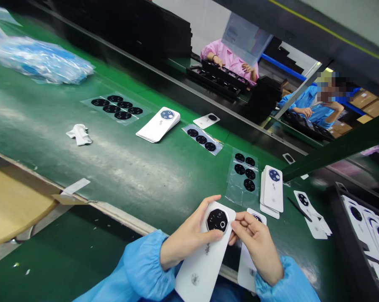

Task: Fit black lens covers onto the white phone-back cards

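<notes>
My left hand (189,237) grips a white phone back cover (203,264) by its upper left side, with the thumb lying beside the black camera lens plate (216,220). At the cover's upper right edge, my right hand (260,245) has its thumb and fingers pinched together; whether a small piece is between them is hidden. Another white phone back cover (246,268) lies on the bench, partly behind my right hand. Close by are a plastic sheet with black lens plates (249,173) and a stack of white covers (273,191).
A black tray (354,243) of covers stands at the right, beside a dark pen-like tool (302,209). Farther left are another cover stack (158,126), a crumpled white cloth (80,134) and plastic bags (45,58). Co-workers sit beyond the bench; a green post (337,155) slants at the right.
</notes>
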Available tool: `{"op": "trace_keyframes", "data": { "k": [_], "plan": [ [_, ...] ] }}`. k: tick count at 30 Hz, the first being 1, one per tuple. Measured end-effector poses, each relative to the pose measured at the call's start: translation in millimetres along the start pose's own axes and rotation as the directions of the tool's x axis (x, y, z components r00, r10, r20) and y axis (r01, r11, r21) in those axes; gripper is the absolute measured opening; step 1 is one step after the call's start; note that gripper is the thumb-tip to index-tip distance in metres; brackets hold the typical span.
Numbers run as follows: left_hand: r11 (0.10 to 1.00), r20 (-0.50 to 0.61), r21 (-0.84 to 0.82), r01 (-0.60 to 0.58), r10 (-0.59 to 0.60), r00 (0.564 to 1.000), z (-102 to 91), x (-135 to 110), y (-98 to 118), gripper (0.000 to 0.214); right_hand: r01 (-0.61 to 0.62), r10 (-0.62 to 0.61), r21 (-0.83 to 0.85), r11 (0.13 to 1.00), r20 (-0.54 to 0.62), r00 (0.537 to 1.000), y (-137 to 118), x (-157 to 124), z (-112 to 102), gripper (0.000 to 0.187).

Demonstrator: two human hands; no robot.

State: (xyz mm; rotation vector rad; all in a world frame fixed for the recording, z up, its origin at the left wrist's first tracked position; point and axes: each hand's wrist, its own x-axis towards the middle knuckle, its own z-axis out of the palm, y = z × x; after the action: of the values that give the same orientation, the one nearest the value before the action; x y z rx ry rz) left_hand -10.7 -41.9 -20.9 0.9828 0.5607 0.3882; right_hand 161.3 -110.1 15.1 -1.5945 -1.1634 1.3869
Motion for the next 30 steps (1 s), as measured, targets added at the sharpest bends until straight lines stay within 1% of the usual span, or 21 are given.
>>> {"op": "trace_keyframes", "data": {
  "k": [4, 9, 11, 13, 15, 17, 19, 21, 23, 25, 28, 30],
  "plan": [
    [0.998, 0.087, -0.058, -0.013, 0.018, 0.996, -2.4, -1, 6, 0.081, -0.005, 0.005, -0.001, 1.0, -0.004, 1.0, 2, 0, 1, 0.04],
    [0.999, 0.103, -0.042, -0.004, 0.009, 0.995, -6.5, -3, 8, 0.078, 0.026, -0.024, 0.017, 1.0, -0.063, 0.998, -3, 3, 8, 0.047],
    [1.0, 0.082, -0.003, -0.024, 0.024, 0.996, -6.4, -4, 7, 0.076, 0.001, 0.005, 0.078, 0.997, -0.08, 0.997, -7, 4, 12, 0.048],
    [0.995, 0.046, 0.077, -0.056, 0.053, 0.998, -4.9, -4, 5, 0.074, -0.033, 0.05, 0.148, 0.988, -0.116, 0.992, -7, 5, 15, 0.051],
    [0.993, 0.009, 0.105, -0.058, 0.058, 0.998, -2.5, -3, 2, 0.075, -0.038, 0.063, 0.167, 0.985, -0.152, 0.986, -4, 7, 15, 0.049],
    [0.997, 0.01, 0.045, -0.059, 0.058, 0.998, -0.6, -1, 2, 0.071, -0.025, 0.042, 0.132, 0.991, -0.123, 0.992, 2, 9, 12, 0.047],
    [0.998, 0.028, -0.01, -0.065, 0.065, 0.997, 0.2, 1, 3, 0.06, -0.012, 0.021, 0.086, 0.996, -0.103, 0.994, 9, 12, 7, 0.05],
    [0.997, 0.014, -0.002, -0.078, 0.078, 0.997, 0.5, 3, 6, 0.052, 0.013, -0.005, 0.064, 0.998, -0.121, 0.993, 14, 13, 4, 0.049],
    [0.997, -0.047, 0.03, -0.078, 0.079, 0.996, 1.1, 5, 9, 0.053, 0.049, -0.038, 0.064, 0.997, -0.157, 0.987, 13, 14, 4, 0.046],
    [0.996, -0.113, 0.054, -0.069, 0.075, 0.991, 3.3, 8, 11, 0.054, 0.075, -0.063, 0.068, 0.995, -0.167, 0.984, 10, 16, 7, 0.045],
    [0.996, -0.175, 0.049, -0.076, 0.084, 0.981, 9.0, 11, 11, 0.051, 0.087, -0.076, 0.056, 0.995, -0.171, 0.982, 5, 19, 12, 0.05],
    [0.996, -0.204, 0.041, -0.078, 0.085, 0.975, 12.6, 12, 9, 0.051, 0.103, -0.096, 0.027, 0.994, -0.2, 0.975, 5, 22, 15, 0.053]
  ]
}}
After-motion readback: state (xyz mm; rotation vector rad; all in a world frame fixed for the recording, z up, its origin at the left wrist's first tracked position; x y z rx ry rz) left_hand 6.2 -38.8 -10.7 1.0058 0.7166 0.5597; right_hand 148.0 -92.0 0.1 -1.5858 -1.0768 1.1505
